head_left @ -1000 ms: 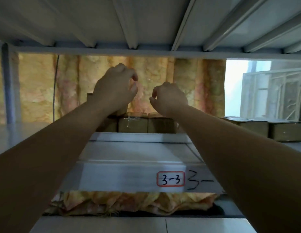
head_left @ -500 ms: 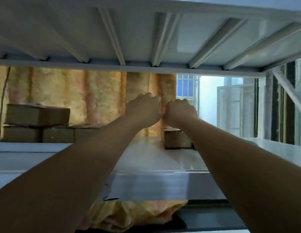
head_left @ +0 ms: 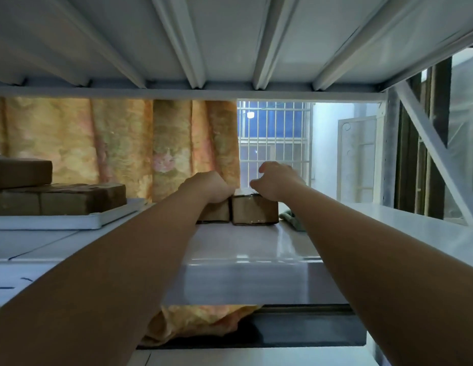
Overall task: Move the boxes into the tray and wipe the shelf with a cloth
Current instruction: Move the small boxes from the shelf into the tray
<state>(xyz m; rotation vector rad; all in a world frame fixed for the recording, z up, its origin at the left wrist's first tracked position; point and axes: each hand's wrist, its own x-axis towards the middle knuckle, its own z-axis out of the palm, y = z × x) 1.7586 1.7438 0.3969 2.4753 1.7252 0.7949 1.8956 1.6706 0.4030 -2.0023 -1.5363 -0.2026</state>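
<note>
Two small brown cardboard boxes stand side by side at the back of the white shelf [head_left: 243,249]. My left hand [head_left: 209,187] lies over the top of the left box [head_left: 215,213], fingers curled down its far side. My right hand [head_left: 279,180] is just above the right box [head_left: 255,211], its wrist at the box's top right corner, fingers loosely curved and thumb apart, holding nothing. The white tray [head_left: 98,220] sits on the shelf at the left and holds a row of brown boxes [head_left: 82,199] with another box [head_left: 21,173] stacked on top. A greenish cloth [head_left: 291,217] lies right of the two boxes, partly behind my right forearm.
The ribbed underside of the upper shelf [head_left: 230,43] hangs low overhead. A yellow patterned curtain [head_left: 124,146] hangs behind the shelf, with a barred window [head_left: 275,136] to its right. A slanted metal brace [head_left: 436,154] stands at the shelf's right end.
The view swung right from the tray. Both hands travelled right along the shelf and came down onto the two boxes at the back; they held nothing before.
</note>
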